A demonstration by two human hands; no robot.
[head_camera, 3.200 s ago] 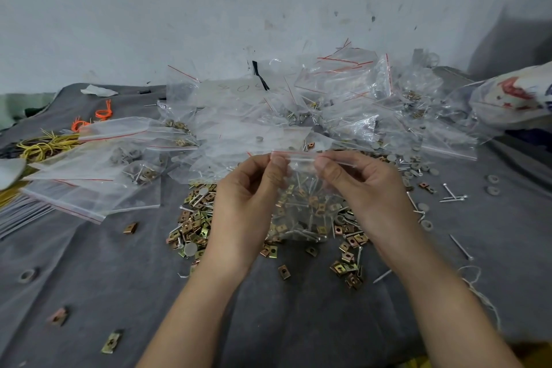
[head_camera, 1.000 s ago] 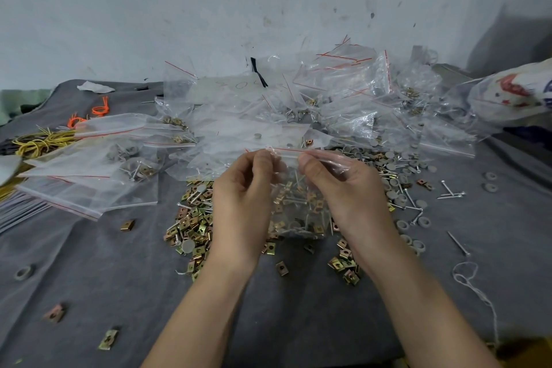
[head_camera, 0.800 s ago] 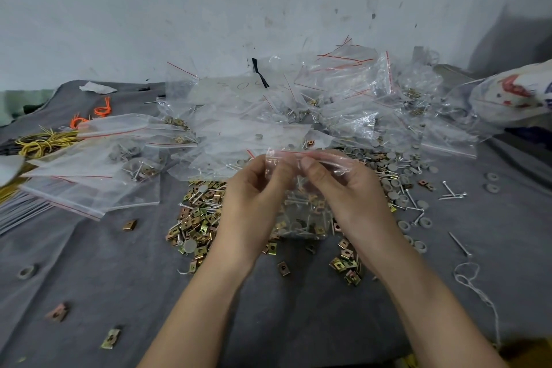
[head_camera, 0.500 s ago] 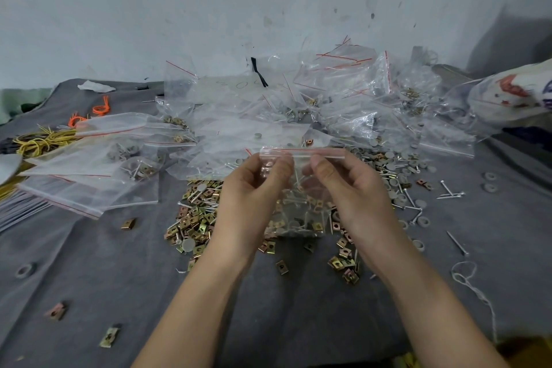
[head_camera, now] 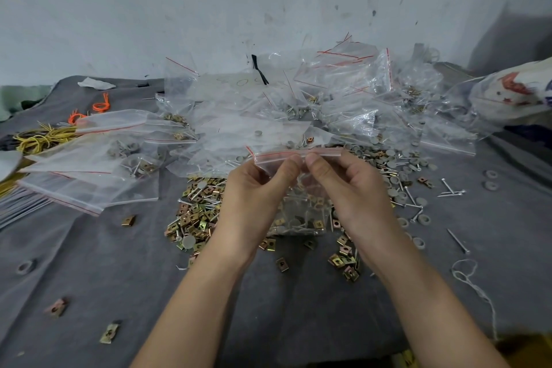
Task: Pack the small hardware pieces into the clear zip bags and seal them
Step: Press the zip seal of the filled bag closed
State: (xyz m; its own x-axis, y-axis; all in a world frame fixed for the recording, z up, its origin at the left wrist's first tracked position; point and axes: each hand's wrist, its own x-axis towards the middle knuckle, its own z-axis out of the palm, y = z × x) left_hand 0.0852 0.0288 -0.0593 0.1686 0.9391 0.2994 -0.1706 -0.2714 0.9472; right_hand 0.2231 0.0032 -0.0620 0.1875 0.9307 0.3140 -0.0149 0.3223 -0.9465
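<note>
A small clear zip bag [head_camera: 301, 212] with a red-lined top hangs upright between my hands, with brass clips, nails and grey washers in its bottom. My left hand [head_camera: 257, 197] pinches the zip strip near its middle, thumb in front. My right hand [head_camera: 349, 191] pinches the strip right beside it, thumb tips almost touching. Loose brass clips [head_camera: 197, 215] lie heaped on the grey cloth below and to the left. Grey washers [head_camera: 397, 164] and nails [head_camera: 451, 193] are scattered to the right.
A heap of filled clear zip bags [head_camera: 313, 104] stands behind my hands against the wall. Flat bags [head_camera: 89, 185] lie at the left, beside yellow and orange ties [head_camera: 44, 136]. A printed plastic sack [head_camera: 513, 92] sits at the far right. White thread [head_camera: 466, 275] trails at the right.
My thumbs have slid together along the zip strip to its middle, and the bag's top now stretches flat and level between my hands. The bag stays in the same place.
</note>
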